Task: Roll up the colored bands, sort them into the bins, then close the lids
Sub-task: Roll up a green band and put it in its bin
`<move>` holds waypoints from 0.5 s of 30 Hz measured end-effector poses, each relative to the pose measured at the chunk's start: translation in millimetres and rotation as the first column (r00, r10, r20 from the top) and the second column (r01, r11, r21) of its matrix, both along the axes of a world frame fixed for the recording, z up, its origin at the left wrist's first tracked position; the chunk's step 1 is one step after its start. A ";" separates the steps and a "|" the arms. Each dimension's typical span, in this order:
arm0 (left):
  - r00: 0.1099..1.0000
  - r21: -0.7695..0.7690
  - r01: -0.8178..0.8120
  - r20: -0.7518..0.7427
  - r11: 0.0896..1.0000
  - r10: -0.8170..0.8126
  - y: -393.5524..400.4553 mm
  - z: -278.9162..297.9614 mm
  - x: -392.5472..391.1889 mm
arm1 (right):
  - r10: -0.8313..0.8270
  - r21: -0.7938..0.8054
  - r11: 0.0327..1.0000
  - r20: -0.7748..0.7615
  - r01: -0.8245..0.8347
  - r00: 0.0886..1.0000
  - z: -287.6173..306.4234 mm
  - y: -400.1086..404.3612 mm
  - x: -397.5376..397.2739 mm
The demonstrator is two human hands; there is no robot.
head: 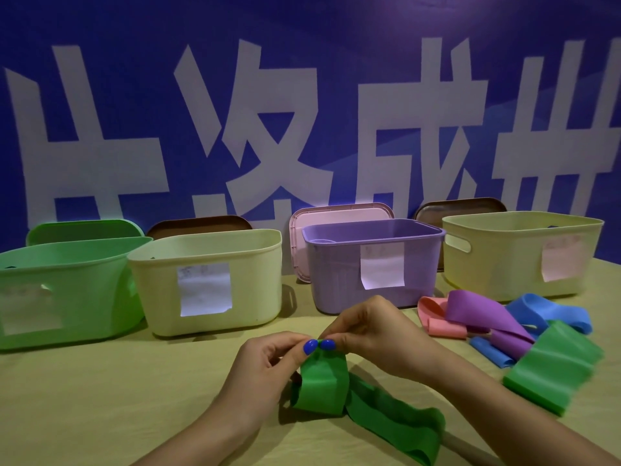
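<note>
Behind everything hangs a blue banner (336, 95) with large white characters, filling the upper half of the frame. Below it a tan tabletop (100, 398) carries four open bins in a row across the middle: a green bin (60, 297) at far left, a cream bin (208, 280), a purple bin (373, 264), and a yellow bin (517, 253) at right, each with a paper label. Lids lean upright behind them.

At lower centre, the left hand (268, 368) and right hand (373, 334) meet, thumbs and fingertips pinching the top end of a dark green band (322, 385). That end curls over in a loose loop; the remainder trails flat toward the lower right. Its first turn looks barely begun.

To roll well, the edges likely need to stay aligned from this first tight turn, with even tension so the coil does not cone sideways or spring open.

At right lies a pile of unrolled bands: a pink band (437, 317), a purple band (487, 317), a blue band (551, 311), and a light green band (557, 368).
</note>
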State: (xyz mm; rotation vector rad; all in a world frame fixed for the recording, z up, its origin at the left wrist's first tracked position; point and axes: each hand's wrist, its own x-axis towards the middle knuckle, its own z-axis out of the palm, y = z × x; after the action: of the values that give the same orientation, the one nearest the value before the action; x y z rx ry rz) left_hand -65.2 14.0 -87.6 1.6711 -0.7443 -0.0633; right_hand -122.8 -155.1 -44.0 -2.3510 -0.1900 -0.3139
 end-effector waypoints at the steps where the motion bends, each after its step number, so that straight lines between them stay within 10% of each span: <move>1: 1.000 0.003 -0.009 0.008 1.000 0.009 -0.4 0.2 -0.5 | -0.005 0.011 1.000 -0.002 0.005 1.000 0.0 -0.1 0.0; 15: 0.987 -0.104 0.001 -0.158 0.995 -0.017 -0.7 6.7 -6.1 | -0.071 0.264 0.959 -0.132 0.104 0.989 0.9 2.5 -2.0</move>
State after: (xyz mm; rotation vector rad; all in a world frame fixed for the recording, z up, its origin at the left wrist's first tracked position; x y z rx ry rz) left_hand -71.3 13.3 -80.8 1.5445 -0.6240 -0.1602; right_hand -124.8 -152.6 -43.1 -2.1020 0.0165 -0.2233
